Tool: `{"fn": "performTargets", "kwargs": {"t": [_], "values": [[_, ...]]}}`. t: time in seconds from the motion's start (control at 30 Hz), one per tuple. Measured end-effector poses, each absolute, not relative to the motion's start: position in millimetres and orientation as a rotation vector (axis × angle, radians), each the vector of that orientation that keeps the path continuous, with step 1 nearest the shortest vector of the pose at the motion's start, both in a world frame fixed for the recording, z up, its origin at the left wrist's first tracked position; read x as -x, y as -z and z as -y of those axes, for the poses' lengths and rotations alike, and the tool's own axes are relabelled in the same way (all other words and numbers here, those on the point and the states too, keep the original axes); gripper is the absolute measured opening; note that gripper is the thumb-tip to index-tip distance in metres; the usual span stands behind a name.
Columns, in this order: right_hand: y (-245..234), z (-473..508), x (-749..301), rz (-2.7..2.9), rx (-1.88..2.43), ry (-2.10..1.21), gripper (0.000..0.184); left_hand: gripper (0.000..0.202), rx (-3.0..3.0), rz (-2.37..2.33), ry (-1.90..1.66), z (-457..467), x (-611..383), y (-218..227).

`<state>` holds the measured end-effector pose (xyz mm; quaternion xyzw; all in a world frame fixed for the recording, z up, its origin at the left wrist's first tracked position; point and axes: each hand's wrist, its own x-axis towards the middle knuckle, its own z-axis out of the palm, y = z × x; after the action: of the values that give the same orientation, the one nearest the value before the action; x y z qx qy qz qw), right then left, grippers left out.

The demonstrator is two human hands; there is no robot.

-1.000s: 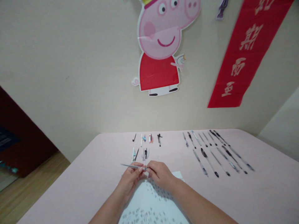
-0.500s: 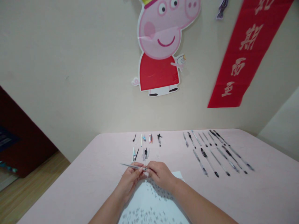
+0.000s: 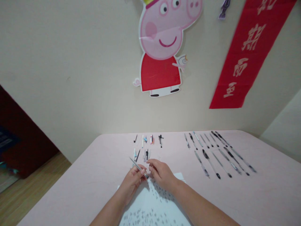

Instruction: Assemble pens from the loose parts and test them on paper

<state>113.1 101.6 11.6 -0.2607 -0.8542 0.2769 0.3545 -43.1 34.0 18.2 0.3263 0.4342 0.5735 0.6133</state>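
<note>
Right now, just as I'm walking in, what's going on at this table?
Someone's left-hand grip holds a slanted pen near the far edge of a written-on paper. The right-hand grip is by the pen's dark end; I can't tell if it holds anything. Beyond them, small pieces lie on the pink table, with two rows of pens to the right.
</note>
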Motion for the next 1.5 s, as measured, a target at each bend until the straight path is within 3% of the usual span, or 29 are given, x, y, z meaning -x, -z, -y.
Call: {"fn": "performTargets", "kwargs": {"t": [0.17, 0.37, 0.67, 0.83, 1.03, 1.2, 1.3, 1.5], "values": [[-7.9, -104.4, -112.7, 2.288, 0.533, -0.634, 0.055, 0.031, -1.048, -1.067, -1.172, -32.6, 40.7, -17.1], [-10.4, -104.1, -112.7, 2.375, 0.535, -0.567, 0.063, 0.032, -1.214, -0.965, -1.07, -33.0, 38.2, -7.9], [-11.6, -102.6, -115.0, 2.165, 0.623, -0.728, 0.032, 0.036, -1.202, -1.137, -1.128, -29.5, 37.0, -15.4], [-13.9, -97.0, -117.9, 2.014, 0.709, -0.875, 0.031, 0.028, -1.135, -1.241, -1.294, -31.9, 34.4, -20.3], [-5.4, -82.4, -120.6, 1.933, 0.724, -1.197, 0.046, 0.013, -1.217, -1.336, -1.311, -35.3, 35.3, -12.8], [3.5, -70.3, -120.8, 1.905, 0.8, -1.508, 0.025, 0.01, -1.246, -1.393, -1.333, -36.3, 36.5, -10.1], [3.4, -65.3, -120.4, 2.004, 0.876, -1.428, 0.005, 0.009, -1.234, -1.396, -1.332, -36.3, 36.2, -11.0], [-1.9, -63.3, -122.0, 2.158, 0.914, -1.147, 0.014, 0.009, -1.248, -1.395, -1.311, -35.7, 37.0, -10.9]]}}
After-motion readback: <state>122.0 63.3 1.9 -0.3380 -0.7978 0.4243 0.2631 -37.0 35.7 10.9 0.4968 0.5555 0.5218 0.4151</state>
